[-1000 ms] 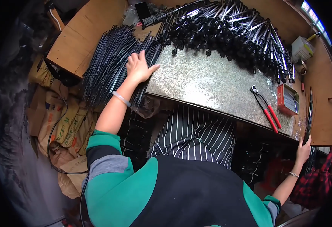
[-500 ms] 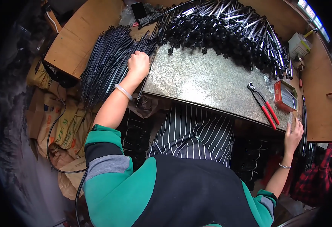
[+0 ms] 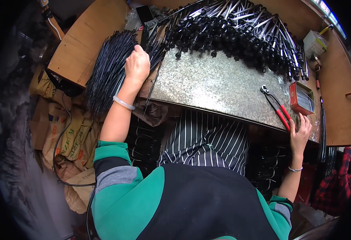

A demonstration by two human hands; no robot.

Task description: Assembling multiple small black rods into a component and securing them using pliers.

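Note:
My left hand (image 3: 138, 65) is closed, its fingers folded over the right side of a large pile of thin black rods (image 3: 106, 74). What it grips, if anything, is hidden beneath it. At the front right of the metal-topped table, my right hand (image 3: 301, 131) rests with fingers apart and holds nothing. Its thumb is at the red handles of a pair of cutting pliers (image 3: 281, 113), whose dark jaws point away from me. Just beyond the fingertips stands a small red box (image 3: 298, 101) with thin pale strips inside.
Many shiny rods with black fittings (image 3: 239, 36) are heaped along the table's far side. Wooden side panels (image 3: 337, 100) bound the bench. A white carton (image 3: 314, 43) stands at the back right. Sacks (image 3: 73, 136) and a black cable (image 3: 55, 160) lie at left below.
My left hand has shifted slightly left over the rod pile, still closed. My right hand has moved left and away from me, up to the pliers' handles and the red box.

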